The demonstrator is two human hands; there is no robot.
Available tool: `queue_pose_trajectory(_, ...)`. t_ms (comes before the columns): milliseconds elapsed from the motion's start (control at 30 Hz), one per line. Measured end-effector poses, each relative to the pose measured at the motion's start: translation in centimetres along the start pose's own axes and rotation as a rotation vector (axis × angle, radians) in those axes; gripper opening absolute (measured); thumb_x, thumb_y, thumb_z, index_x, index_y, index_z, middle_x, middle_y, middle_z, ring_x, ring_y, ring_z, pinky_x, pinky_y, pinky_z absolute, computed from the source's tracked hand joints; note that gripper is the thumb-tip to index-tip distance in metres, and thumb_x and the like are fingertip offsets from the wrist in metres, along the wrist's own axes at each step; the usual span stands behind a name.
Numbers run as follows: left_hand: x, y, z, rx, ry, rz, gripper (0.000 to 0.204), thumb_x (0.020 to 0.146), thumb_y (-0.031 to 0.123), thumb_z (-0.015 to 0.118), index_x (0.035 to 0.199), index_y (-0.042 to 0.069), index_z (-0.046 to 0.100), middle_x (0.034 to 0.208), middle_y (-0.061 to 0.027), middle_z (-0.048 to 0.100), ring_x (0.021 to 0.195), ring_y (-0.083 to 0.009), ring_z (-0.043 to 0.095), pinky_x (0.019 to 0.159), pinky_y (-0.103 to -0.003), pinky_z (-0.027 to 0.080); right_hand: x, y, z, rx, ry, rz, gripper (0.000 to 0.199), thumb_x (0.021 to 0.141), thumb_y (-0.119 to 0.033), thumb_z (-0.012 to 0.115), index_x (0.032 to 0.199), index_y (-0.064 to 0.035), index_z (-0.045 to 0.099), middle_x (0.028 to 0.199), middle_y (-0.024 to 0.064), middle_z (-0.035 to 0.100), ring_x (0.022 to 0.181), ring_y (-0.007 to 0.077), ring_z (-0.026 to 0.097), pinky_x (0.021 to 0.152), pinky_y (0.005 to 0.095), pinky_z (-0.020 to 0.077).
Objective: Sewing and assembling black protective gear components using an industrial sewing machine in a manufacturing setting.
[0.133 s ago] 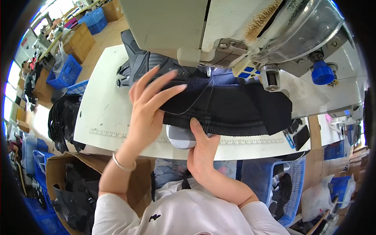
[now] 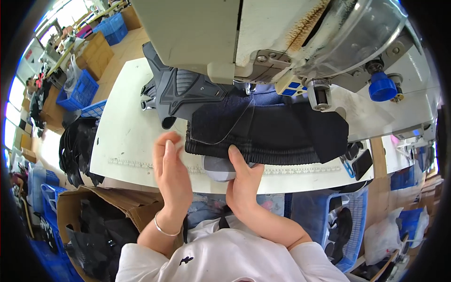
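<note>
A black padded fabric piece with a gathered elastic edge lies under the sewing machine head. A dark grey moulded plastic guard lies against its far left side. My right hand grips the near elastic edge, thumb on top and the other fingers hidden beneath. A grey and white rounded piece shows beside that hand, under the edge. To the left, my left hand hovers off the fabric, its fingers loosely bent, blurred at the tips and with nothing visible in them. A loose thread curves over the black fabric.
A ruler strip runs along the near part of the white table. Blue-handled snips and a dark flat object lie at the right. Below stand a cardboard box of black pieces and a blue basket.
My left hand has come off the fabric and drawn back toward me, its fingers more bent. The fabric's left end and the grey guard are now uncovered. My right hand keeps its grip.
</note>
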State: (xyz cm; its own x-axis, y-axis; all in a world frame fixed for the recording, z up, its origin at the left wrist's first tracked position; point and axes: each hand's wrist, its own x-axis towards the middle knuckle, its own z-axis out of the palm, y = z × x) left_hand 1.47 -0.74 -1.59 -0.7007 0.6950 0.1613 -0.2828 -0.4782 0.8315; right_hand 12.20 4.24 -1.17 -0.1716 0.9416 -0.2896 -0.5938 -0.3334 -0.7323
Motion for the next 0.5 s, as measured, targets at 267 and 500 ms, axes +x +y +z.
queue_pose_trajectory(267, 6.1, 2.7, 4.3, 0.059, -0.085, -0.484, 0.036, 0.089, 0.023, 0.064, 0.116, 0.0, 0.058, 0.103, -0.0084, 0.065, 0.092, -0.0167, 0.063, 0.083, -0.03, 0.05, 0.0, -1.2, -1.7, -0.036, -0.145, -0.056, 0.052, 0.079, -0.005, 0.071, 0.124, 0.0004, 0.045, 0.113, 0.0061, 0.057, 0.098, 0.014, 0.056, 0.088, 0.0284, 0.0438)
queue_pose_trajectory(500, 1.7, 8.1, -2.2, 0.303, -0.023, -0.151, 0.044, 0.08, 0.003, 0.069, 0.121, -0.002, 0.056, 0.111, -0.0069, 0.063, 0.101, -0.0157, 0.059, 0.089, -0.029, 0.047, -2.9, -6.7, -7.8, -0.701, -0.748, 0.415, 0.018, 0.09, -0.012, 0.059, 0.092, 0.0037, 0.068, 0.088, 0.009, 0.07, 0.073, 0.0112, 0.063, 0.067, 0.0237, 0.0495)
